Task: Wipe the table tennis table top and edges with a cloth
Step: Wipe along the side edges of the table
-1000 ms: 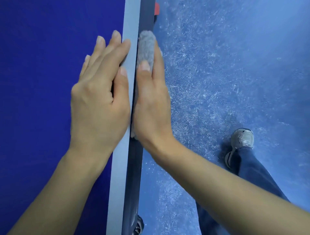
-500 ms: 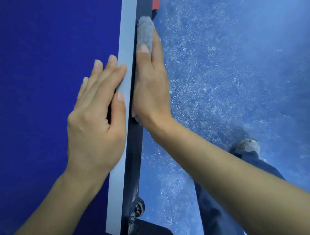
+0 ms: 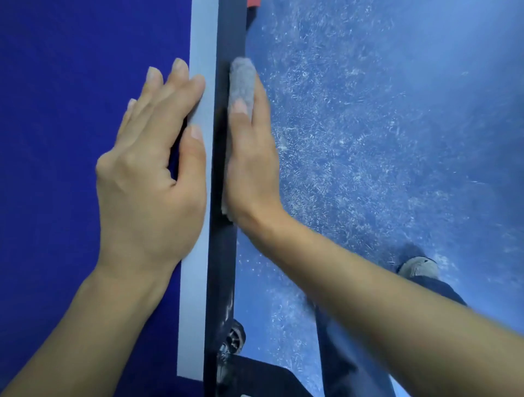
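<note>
The table tennis table's dark blue top (image 3: 71, 85) fills the left of the view, with a white border line (image 3: 195, 311) and a dark side edge (image 3: 222, 269) running away from me. My left hand (image 3: 150, 184) rests flat on the top, fingers straight, thumb on the white line. My right hand (image 3: 252, 170) holds a grey fluffy cloth (image 3: 241, 82) against the outer face of the dark edge, thumb on the cloth's upper side and fingers along its outer side. Most of the cloth is hidden under that hand.
A scuffed blue floor (image 3: 397, 113) lies to the right of the table. My grey shoe (image 3: 418, 267) and dark trouser leg stand there. Below the edge are a table wheel (image 3: 234, 337) and a black base part (image 3: 263, 379). A red piece (image 3: 252, 2) shows at the far end.
My right hand slid the cloth forward along the edge, then drew it back until it is again level with my left hand, which stays flat on the top.
</note>
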